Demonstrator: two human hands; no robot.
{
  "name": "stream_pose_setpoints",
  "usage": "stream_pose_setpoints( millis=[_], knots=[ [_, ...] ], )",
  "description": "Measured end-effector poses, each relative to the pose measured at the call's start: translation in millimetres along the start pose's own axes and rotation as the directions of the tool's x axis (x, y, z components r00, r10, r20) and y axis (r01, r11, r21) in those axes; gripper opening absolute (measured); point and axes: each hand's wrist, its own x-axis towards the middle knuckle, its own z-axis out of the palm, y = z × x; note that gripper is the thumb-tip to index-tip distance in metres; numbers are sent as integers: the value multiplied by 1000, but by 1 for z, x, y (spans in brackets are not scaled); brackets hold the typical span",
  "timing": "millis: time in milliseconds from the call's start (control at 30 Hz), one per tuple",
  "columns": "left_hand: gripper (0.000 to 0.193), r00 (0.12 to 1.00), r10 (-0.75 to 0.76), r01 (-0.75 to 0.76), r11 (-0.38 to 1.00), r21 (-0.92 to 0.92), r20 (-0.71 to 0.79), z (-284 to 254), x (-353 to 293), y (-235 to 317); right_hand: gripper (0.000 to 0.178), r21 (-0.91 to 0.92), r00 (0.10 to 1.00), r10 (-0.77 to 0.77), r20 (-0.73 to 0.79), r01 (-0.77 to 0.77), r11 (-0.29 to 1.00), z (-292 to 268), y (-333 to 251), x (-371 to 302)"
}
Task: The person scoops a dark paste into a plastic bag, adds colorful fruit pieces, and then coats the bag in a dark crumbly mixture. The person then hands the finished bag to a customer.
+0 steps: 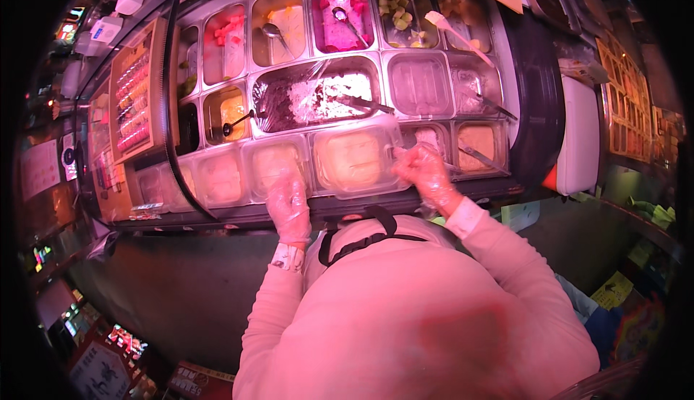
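My left hand (289, 206), in a clear plastic glove, is at the front edge of a clear tub (254, 156) with pale contents. Its fingers are curled; whether anything is in them is hidden. To the right sits a larger clear plastic tub (350, 189) holding a smooth pale-yellow food (350, 157). My right hand (428, 176), also gloved, has its fingers pinched together at this tub's right edge. Just beyond that hand lies a small pan of pale pink food (428, 138), partly covered by it. A metal utensil (481, 157) rests in the neighbouring pan of beige food (473, 140).
A long pan of dark food (289, 96), partly under clear film, fills the middle row, with a utensil handle (365, 104). Behind stand pans of red cubes (230, 35), magenta pieces (336, 35) and green chunks (396, 13). A pink-handled brush-like tool (459, 35) crosses the back right.
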Motion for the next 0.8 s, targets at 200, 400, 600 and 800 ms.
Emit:
stream_pose_setpoints(
  millis=[200,400,600,800],
  knots=[
    [40,942,320,-336,904,266,100,3,-2,19,20,92,976,203,-84,-195,976,27,44,4],
    [52,683,606,-725,628,282,408,21,-11,36,28,-685,982,-131,-137,2,729,29,30,10],
    [45,649,389,-683,675,277,654,46,-17,41,29,-895,965,-252,68,170,412,30,7,-15],
    [49,592,368,-729,623,283,717,43,-20,42,23,-918,817,-576,-25,210,337,-17,-17,-49]
  ],
)
